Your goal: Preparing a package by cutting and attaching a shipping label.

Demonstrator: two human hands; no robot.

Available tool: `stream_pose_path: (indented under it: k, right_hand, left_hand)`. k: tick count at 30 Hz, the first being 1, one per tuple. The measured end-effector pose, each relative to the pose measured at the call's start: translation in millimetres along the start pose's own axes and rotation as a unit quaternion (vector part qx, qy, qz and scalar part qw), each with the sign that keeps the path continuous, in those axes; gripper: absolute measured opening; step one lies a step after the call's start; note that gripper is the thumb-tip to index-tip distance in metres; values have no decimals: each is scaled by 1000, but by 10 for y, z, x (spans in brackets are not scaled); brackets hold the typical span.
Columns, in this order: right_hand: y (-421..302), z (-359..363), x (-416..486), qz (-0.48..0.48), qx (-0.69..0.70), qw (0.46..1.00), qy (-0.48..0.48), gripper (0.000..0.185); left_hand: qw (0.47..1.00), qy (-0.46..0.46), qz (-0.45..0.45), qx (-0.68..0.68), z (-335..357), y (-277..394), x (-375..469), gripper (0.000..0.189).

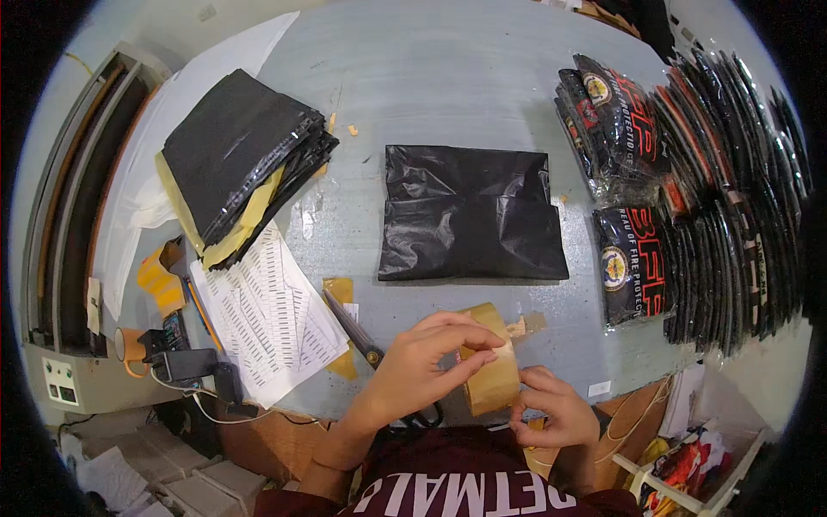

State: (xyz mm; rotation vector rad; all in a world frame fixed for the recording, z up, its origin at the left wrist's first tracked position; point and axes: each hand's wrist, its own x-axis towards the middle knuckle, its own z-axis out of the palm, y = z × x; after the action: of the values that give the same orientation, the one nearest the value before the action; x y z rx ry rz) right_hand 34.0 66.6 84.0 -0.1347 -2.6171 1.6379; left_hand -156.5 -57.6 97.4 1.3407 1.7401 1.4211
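Observation:
A roll of tan packing tape (492, 375) stands on edge close to my body. My left hand (429, 362) grips it, with thumb and forefinger bent over its outer face. At the roll's lower right edge is my right hand (557, 410), its fingers curled. Whether they pinch the tape is hard to see. Beyond my hands lies a flat black plastic pouch (471, 216), its top folded over. Scissors (354, 329) lie left of my left hand, their handles partly hidden beneath my forearm.
Black plastic bags (242, 148) are stacked at the left on printed sheets (265, 316). An orange mug (131, 349) stands by a black power adapter (187, 365). Along the right are rows of bagged dark garments (636, 265). A long sealing machine (77, 213) borders the left side.

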Motion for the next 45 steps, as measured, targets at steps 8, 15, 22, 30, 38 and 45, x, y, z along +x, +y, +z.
stream_pose_path:
  k: [8,15,22,30,38,45]
  right_hand:
    - [-13,-54,29,-20,1,999,-42,15]
    - [54,-58,-11,-24,14,997,-69,15]
    - [57,-69,-17,-22,15,997,-75,13]
    - [84,-61,-28,-21,25,996,-81,14]
    - [94,-52,-25,-30,22,996,-81,15]
    - [79,-68,-2,-49,14,996,-71,13]
  left_hand:
    - [999,15,35,13,13,-50,-37,18]
    - [998,-35,55,-1,-31,-96,14,19]
    - [994,-77,82,-2,-58,-114,55,16]
    - [990,-117,73,-17,-105,-95,70,13]
    - [988,-131,78,-14,-103,-40,74,13]
    - [981,-157,105,-43,-67,-143,126,15]
